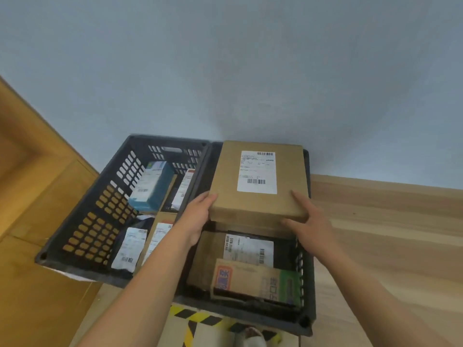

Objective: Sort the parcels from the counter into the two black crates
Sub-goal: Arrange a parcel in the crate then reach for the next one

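Brown parcel (259, 180) flat, lengthwise toward wall (225, 58)

The light wooden floor (380, 221) carries two black crates, the left crate (105, 214) touching the right crate (307, 309). Yellow-black striped tape (200, 318) lies at its near edge.

Bare left hand (198, 217), bare right hand (310, 222)

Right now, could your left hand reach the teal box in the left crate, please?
Probably not yet: the left hand helps hold the cardboard parcel; otherwise the teal box lies uncovered nearby.
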